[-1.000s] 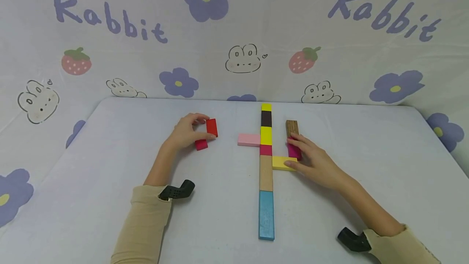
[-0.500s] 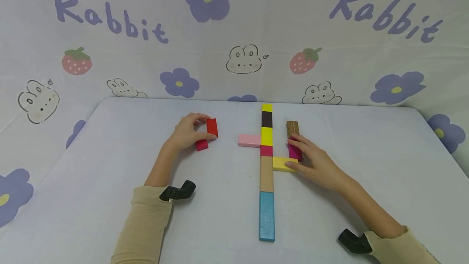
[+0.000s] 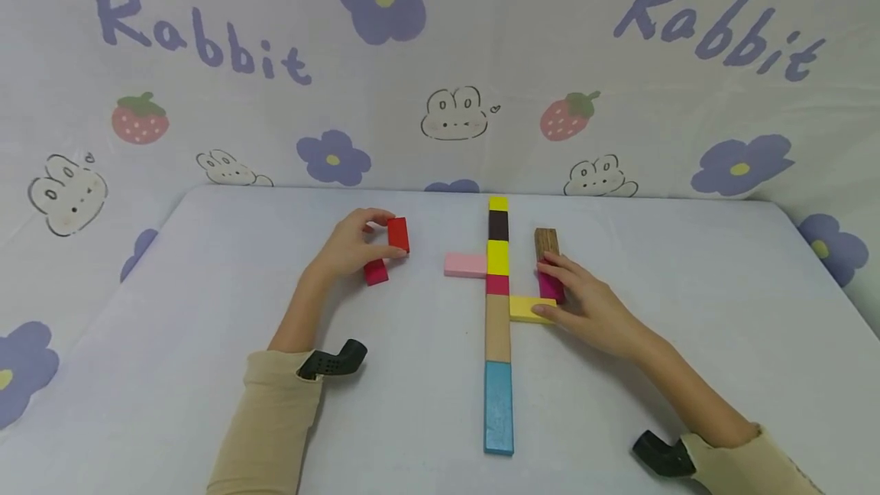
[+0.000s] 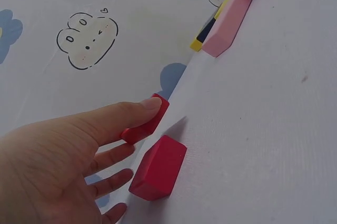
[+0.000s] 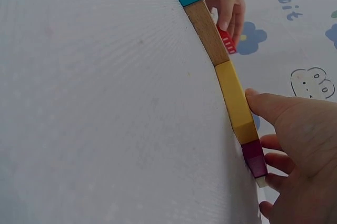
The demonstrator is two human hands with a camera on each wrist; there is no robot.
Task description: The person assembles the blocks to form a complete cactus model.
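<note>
In the head view, my left hand [image 3: 347, 247] pinches a bright red block [image 3: 399, 235] between thumb and fingers. The left wrist view shows this block tilted under the thumb, with a shadow beside it. Close below it lies a crimson block [image 4: 160, 169]. On the right, my right hand [image 3: 596, 310] has its thumb at the yellow block [image 3: 524, 311] and its loosely bent fingers by the magenta block [image 3: 550, 289], which they partly cover. Beyond the magenta block, in line with it, lies a brown wood-grain block [image 3: 546, 241].
A column of blocks runs down the table, from a small yellow block [image 3: 498, 204] through a dark block [image 3: 498, 225] and a tan block [image 3: 498, 327] to a blue block [image 3: 498, 407]. A pink block [image 3: 464, 265] juts left from it. A patterned cloth [image 3: 522, 44] hangs behind.
The bright red block in my left hand has shifted slightly up and away from the crimson block. My right hand stays where it was.
</note>
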